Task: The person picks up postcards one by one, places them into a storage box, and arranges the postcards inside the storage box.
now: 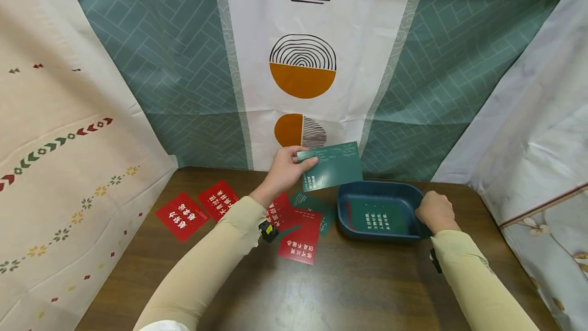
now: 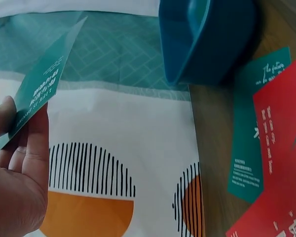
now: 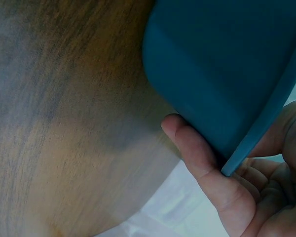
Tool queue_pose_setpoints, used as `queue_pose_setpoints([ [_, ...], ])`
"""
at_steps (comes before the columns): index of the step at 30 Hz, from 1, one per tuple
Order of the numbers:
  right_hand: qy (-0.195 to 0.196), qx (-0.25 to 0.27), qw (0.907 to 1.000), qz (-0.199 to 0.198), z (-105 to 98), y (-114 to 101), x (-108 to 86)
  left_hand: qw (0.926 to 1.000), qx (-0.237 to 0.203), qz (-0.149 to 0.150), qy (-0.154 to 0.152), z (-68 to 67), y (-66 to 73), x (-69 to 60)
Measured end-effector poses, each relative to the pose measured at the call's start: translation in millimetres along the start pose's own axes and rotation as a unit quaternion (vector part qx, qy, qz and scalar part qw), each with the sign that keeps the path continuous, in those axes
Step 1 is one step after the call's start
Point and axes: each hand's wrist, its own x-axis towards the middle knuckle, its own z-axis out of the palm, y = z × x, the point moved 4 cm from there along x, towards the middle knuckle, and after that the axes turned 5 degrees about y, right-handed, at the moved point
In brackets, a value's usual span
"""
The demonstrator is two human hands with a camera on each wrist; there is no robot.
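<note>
While the left hand [image 1: 288, 172] pinches a green postcard [image 1: 337, 167] by one end, thumb on one face and fingers on the other, up off the table near the tray's left end, the right hand [image 1: 436, 211] grips the dark blue tray [image 1: 381, 236] by its right end, rim between thumb and fingers; another green card [image 1: 381, 216] lies inside it; over to the left, red cards [image 1: 182, 216] are scattered on the wood-grain table [image 1: 358, 290], one overlapping a green one
</note>
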Motion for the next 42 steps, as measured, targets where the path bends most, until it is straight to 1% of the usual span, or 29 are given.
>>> queue_pose_setpoints([
  [3, 0.002, 0.000, 1.0000, 0.002, 0, 0, -0.2, 1.0000, -0.003, 0.001, -0.008, 7.5, 1.8, 2.9],
  [7, 0.006, -0.002, 1.0000, 0.003, 0, 0, -0.4, 0.9992, -0.026, -0.007, -0.028, 16.6, 3.5, 4.4],
  [11, 0.006, -0.004, 1.0000, 0.005, 0, 0, 0.3, 0.9984, -0.042, -0.014, -0.036, 23.6, 3.9, 5.6],
  [14, 0.009, -0.003, 0.9999, 0.004, 1, 0, 1.2, 0.9982, -0.049, -0.025, -0.025, 28.0, 3.5, 7.4],
  [18, 0.013, 0.001, 0.9999, 0.001, 1, 2, 2.1, 0.9943, -0.089, -0.057, -0.012, 37.3, 2.0, 11.3],
  [21, 0.017, 0.000, 0.9998, -0.001, 1, 2, 2.3, 0.9892, -0.126, -0.073, -0.017, 48.6, 0.9, 14.9],
  [23, 0.019, -0.002, 0.9998, -0.001, 1, 2, 2.2, 0.9876, -0.135, -0.078, -0.017, 56.7, -0.3, 16.4],
  [25, 0.024, -0.001, 0.9997, -0.002, 1, 1, 1.6, 0.9875, -0.135, -0.080, -0.016, 64.8, -2.3, 17.0],
  [29, 0.028, -0.002, 0.9996, -0.010, 1, 0, 1.4, 0.9899, -0.115, -0.081, -0.016, 80.7, -8.8, 16.6],
  [34, 0.026, -0.001, 0.9996, -0.009, 3, 1, 2.0, 0.9934, -0.069, -0.090, -0.022, 99.0, -19.6, 15.0],
  [37, 0.023, 0.000, 0.9997, -0.007, 4, 2, 2.5, 0.9948, -0.030, -0.095, -0.018, 108.5, -26.8, 14.3],
  [39, 0.022, 0.000, 0.9997, -0.006, 4, 2, 2.7, 0.9957, 0.005, -0.092, -0.013, 114.1, -31.6, 14.3],
  [42, 0.023, -0.001, 0.9997, -0.005, 4, 1, 3.3, 0.9942, 0.046, -0.096, -0.011, 122.2, -36.8, 13.5],
])
